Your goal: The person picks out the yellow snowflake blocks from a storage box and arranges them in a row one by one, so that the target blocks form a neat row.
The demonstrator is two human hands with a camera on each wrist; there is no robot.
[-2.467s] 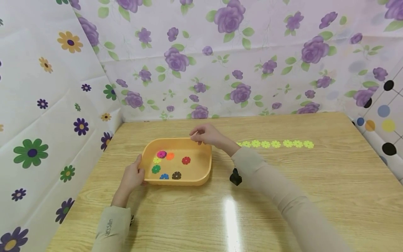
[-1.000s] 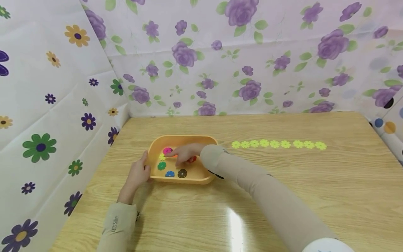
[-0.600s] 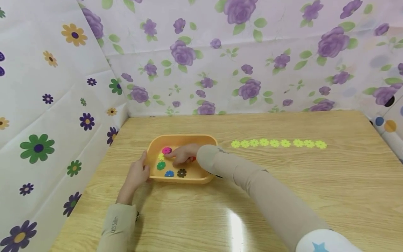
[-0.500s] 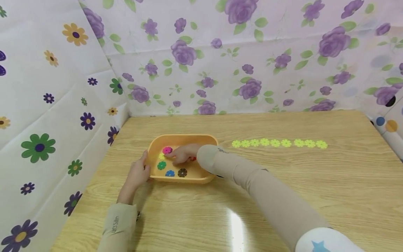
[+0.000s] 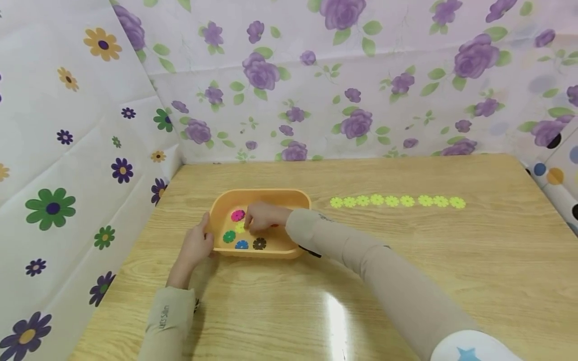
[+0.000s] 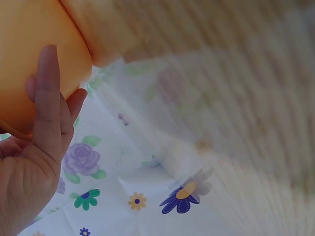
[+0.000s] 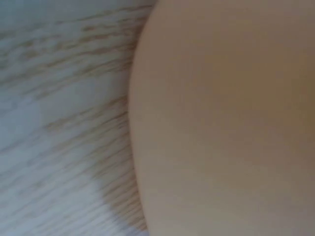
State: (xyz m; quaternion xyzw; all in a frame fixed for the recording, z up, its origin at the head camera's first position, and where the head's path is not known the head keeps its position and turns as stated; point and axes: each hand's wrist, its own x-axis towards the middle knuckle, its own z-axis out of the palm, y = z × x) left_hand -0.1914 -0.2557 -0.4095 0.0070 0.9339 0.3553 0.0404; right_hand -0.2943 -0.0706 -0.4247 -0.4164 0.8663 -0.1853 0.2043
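Observation:
In the head view my left hand [image 5: 195, 244] grips the left end of a yellow-orange plastic tray [image 5: 266, 253]. The left wrist view has the fingers [image 6: 47, 108] lying along the tray's outer wall [image 6: 64, 29]. My right hand [image 5: 263, 216] reaches inside, fingers bent downward, the tips at a yellow flower-shaped disc [image 5: 240, 227]; the thumb's hold is hidden. Around it lie a pink disc [image 5: 237, 215], a green disc [image 5: 229, 236], a blue disc [image 5: 241, 244] and a brown disc [image 5: 259, 243]. A red disc [image 5: 274, 225] is mostly covered by the hand.
Right of the tray, several yellow-green flower discs [image 5: 377, 199] lie in a row on the wooden table [image 5: 397, 271]. Floral cloth [image 5: 316, 90] hangs behind and at the left. The right wrist view is mostly filled by a blurred beige surface [image 7: 221, 118].
My right hand came from the tray's back rim down into it. Its index finger, earlier stretched onto the yellow disc, is now bent, and that disc has shifted right. My left hand keeps its hold.

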